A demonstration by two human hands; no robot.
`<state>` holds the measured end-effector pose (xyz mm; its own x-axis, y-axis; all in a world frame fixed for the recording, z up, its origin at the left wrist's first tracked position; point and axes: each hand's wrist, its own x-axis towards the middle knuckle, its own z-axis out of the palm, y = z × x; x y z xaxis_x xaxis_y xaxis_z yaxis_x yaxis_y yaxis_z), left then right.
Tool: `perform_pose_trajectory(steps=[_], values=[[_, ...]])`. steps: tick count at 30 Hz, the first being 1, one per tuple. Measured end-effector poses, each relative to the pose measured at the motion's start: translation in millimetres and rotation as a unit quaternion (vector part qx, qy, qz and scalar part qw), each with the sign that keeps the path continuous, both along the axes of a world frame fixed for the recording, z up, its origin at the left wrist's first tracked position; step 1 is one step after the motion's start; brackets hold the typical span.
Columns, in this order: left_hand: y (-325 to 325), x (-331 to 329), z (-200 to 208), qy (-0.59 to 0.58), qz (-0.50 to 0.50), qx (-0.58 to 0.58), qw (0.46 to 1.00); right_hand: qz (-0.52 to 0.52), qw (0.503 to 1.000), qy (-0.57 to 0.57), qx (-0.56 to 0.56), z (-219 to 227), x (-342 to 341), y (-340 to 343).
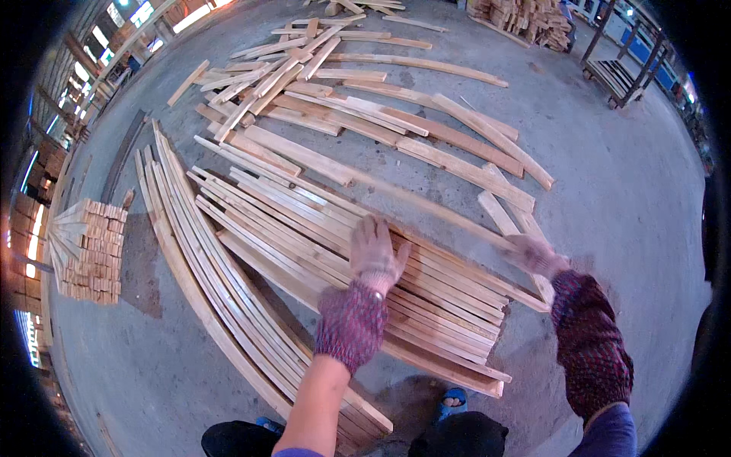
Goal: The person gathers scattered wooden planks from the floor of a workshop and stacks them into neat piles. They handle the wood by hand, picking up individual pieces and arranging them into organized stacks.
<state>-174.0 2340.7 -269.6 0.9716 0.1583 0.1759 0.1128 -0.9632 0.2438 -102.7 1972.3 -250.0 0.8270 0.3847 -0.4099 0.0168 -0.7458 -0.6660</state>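
My gloved left hand lies palm down, fingers stretched out, on a row of long pale wooden boards laid side by side on the floor. My gloved right hand is closed around the near right end of a single long wooden board. That board runs up and to the left, just beyond the row, and looks slightly blurred. Both forearms wear dark patterned sleeve covers. To the left, a second fanned bundle of long boards reaches toward my feet.
A loose, crisscrossed heap of boards spreads over the concrete floor ahead. A neat lumber stack stands at the left, another stack at the far right beside a metal cart. My blue sandal is close to the row.
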Motion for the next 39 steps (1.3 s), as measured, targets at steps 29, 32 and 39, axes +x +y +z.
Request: perform_pose_trajectory(steps=[29,32,39], values=[[-11,-111,-36,-0.276,0.475,-0.540,0.638,0.204,0.954,0.201,0.088,-28,54,279],[3,-137,-61,-0.348,0.367,-0.754,0.419,0.174,0.944,0.250,0.124,-21,36,267],[-16,-170,-16,-0.180,0.381,-0.838,0.346,0.143,0.952,0.259,0.081,21,8,242]])
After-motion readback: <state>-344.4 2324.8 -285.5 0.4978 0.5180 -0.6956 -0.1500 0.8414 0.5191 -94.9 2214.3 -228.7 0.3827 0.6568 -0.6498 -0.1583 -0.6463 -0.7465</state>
